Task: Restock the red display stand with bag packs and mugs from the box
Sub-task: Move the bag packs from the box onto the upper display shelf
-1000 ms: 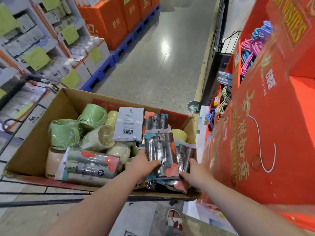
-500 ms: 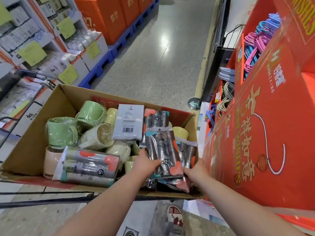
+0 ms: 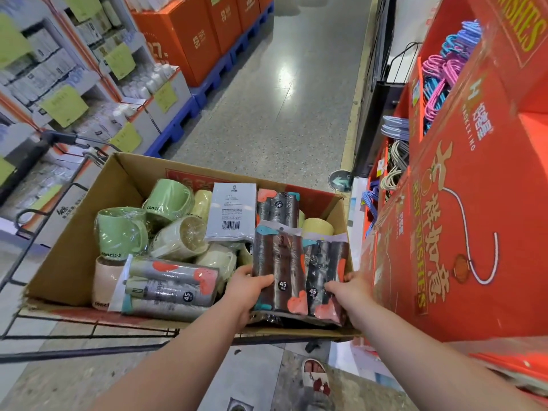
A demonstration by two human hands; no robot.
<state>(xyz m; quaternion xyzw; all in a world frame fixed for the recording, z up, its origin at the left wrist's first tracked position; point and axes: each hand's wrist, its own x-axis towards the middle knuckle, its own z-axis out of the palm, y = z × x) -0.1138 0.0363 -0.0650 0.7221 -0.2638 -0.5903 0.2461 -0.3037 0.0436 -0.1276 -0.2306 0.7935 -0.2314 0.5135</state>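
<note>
A cardboard box on a wire cart holds wrapped green and cream mugs and several bag packs of dark rolls. My left hand grips the left edge of one bag pack at the box's near right corner. Beside it a second bag pack is held by my right hand, thumb across its front. Another bag pack lies flat at the box's near left. The red display stand rises just right of the box.
A white labelled pack lies in the box's middle. Coloured hangers fill the stand's upper bins. Orange boxes on blue pallets and shelves line the left side. The grey aisle floor stretches ahead. A sandalled foot shows below.
Both hands have shifted slightly on the two bag packs and tilted them more upright at the box's right end. The view moved closer to the stand.
</note>
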